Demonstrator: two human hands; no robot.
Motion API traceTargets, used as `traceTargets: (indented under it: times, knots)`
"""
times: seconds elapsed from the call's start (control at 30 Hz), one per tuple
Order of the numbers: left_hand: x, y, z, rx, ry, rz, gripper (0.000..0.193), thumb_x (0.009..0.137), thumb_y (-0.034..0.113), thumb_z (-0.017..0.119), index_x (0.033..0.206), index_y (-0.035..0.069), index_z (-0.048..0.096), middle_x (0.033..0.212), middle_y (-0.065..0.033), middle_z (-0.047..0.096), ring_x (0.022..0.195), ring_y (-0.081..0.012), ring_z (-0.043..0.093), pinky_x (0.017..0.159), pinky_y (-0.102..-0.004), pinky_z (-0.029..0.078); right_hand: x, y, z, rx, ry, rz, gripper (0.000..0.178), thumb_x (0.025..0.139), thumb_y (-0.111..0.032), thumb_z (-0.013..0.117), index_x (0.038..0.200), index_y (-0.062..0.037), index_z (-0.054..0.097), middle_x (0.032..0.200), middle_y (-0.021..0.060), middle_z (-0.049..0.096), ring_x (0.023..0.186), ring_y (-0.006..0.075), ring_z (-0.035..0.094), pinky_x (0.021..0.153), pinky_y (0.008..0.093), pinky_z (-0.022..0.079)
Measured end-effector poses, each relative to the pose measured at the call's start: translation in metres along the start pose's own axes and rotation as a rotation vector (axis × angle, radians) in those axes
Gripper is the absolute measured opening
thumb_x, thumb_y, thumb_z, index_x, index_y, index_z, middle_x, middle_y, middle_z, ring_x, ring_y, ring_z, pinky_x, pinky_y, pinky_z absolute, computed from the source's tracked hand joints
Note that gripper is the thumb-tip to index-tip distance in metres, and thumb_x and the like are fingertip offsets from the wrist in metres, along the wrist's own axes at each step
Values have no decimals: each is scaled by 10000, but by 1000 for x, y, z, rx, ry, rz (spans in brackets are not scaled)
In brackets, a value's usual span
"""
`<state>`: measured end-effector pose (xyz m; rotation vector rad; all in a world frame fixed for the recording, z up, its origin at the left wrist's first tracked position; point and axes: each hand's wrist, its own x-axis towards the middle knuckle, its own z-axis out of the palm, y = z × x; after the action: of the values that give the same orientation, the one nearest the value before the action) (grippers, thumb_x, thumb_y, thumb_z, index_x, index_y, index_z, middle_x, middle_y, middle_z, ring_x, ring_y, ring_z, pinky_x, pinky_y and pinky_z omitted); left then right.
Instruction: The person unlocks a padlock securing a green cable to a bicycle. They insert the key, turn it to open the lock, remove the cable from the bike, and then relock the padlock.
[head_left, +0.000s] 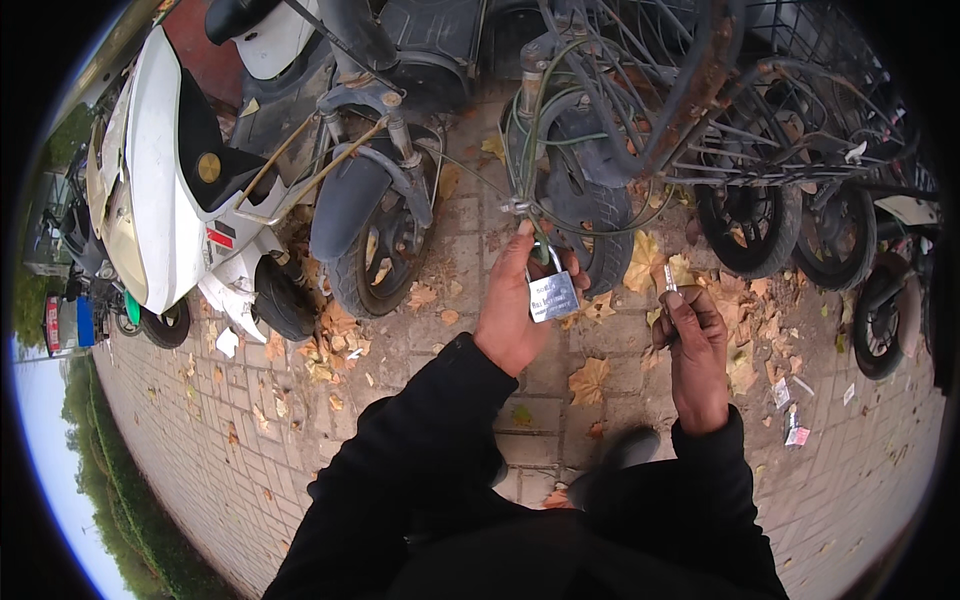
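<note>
Padlock [552,298] near frame centre seemingly being steadied; next move probably calling for aligning small metal piece [670,277], perhaps key, with it. Left hand [508,318] clamping padlock from left side. Right hand [697,345], right of centre, pinching metal piece, grip together. Green cable [598,234] looping just above padlock; threading unclear.

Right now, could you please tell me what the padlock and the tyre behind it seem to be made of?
Padlock: probably metal, silvery and smooth, judging by its greyish sheen. Tyre: likely rubber, dull dark grey, going by its moulded tread.
</note>
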<state>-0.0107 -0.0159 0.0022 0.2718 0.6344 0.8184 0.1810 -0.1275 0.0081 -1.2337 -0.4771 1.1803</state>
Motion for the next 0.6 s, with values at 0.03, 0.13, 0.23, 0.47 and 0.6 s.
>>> traceTargets:
  times: [0.03, 0.13, 0.23, 0.47, 0.6]
  knots:
    - [5, -1, -1, -20, -12, 1, 321, 1041, 455, 515, 1140, 150, 528, 898, -82, 626, 848, -248, 643, 757, -381, 548, 3, 0, -1, -32, 25, 15, 161, 1002, -172, 629, 864, -105, 581, 732, -35, 517, 663, 77, 462, 636, 251, 383]
    - [18, -7, 1, -73, -22, -41, 316, 1055, 421, 496, 1114, 114, 547, 936, -95, 586, 908, -255, 604, 801, -396, 543, 7, -1, 0, -51, -4, 14, 170, 1001, -176, 633, 858, -99, 582, 713, -31, 513, 655, 78, 480, 635, 251, 388]
    - [31, -11, 13, -185, -28, -23, 339, 1071, 381, 464, 1040, 49, 525, 941, -102, 576, 925, -260, 600, 851, -423, 550, 2, -1, 7, -26, -139, -71, 186, 988, -188, 659, 854, -84, 583, 698, -22, 536, 647, 74, 509, 625, 243, 400]
    - [28, -13, 24, -243, 22, 18, 346, 1101, 295, 369, 1003, -6, 506, 931, -121, 586, 973, -294, 628, 1045, -526, 515, -19, 9, 19, -89, -181, 123, 182, 973, -189, 687, 860, -74, 603, 694, -31, 562, 603, 55, 521, 577, 220, 408]
    - [33, -15, 26, -253, 70, -3, 369, 1083, 412, 389, 1031, 52, 453, 938, -107, 569, 971, -302, 639, 1052, -557, 508, -12, 15, 18, 10, -253, 44, 189, 977, -189, 680, 852, -71, 602, 702, -40, 555, 607, 51, 520, 579, 215, 406]
